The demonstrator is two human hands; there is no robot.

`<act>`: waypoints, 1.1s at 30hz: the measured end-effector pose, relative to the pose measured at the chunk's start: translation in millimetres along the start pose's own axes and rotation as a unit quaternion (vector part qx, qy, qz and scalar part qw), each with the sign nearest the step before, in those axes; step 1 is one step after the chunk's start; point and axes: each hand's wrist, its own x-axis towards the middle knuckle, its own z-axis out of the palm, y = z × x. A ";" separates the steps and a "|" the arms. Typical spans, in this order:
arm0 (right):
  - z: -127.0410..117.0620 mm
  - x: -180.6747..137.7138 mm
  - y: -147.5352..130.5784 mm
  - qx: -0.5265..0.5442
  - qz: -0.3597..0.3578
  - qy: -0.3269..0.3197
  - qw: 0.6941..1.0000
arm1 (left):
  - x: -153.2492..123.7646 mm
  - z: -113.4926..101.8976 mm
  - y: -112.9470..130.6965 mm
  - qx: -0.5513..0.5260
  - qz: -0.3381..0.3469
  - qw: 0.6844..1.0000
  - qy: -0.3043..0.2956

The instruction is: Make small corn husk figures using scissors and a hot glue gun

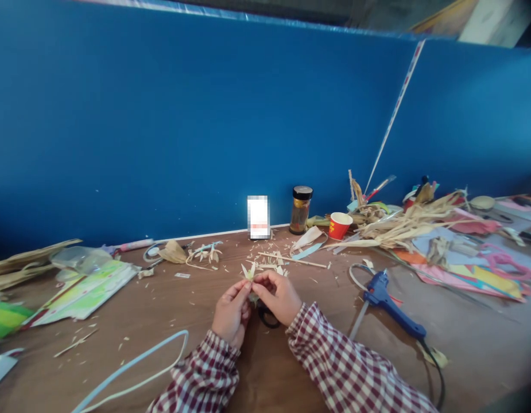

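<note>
A small pale flower shape point(249, 272), looking like pieces of dried corn husk, is pinched between both my hands above the table. My left hand point(231, 312) grips it from the left, thumb and index finger together. From the right, my right hand point(279, 295) holds it with thumb and fingertips, and the lower part is hidden by the fingers. Under my right hand shows a black scissors handle point(268, 316), partly covered. Husk scraps and a thin stick point(295, 260) lie just beyond my hands.
A blue glue gun point(388, 304) with its cord lies at right. Behind stand a black-lidded jar point(301, 211) and a red paper cup point(340, 226). Dried husks point(403, 226) and coloured paper point(467, 275) pile up at right. A pale cord loop point(136, 364) is front left. A blue partition point(183, 115) rises behind.
</note>
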 end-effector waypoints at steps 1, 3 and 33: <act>1.1 0.4 0.9 0.034 0.009 -0.005 0.999 | -0.5 0.4 -1.3 0.013 0.005 1.000 0.002; 2.7 0.8 2.6 0.087 0.031 -0.013 0.996 | -0.6 0.1 -3.4 0.041 0.026 0.999 0.014; 3.6 3.8 15.3 0.166 0.130 0.007 0.977 | -0.4 -0.5 -8.4 0.106 0.078 0.990 0.052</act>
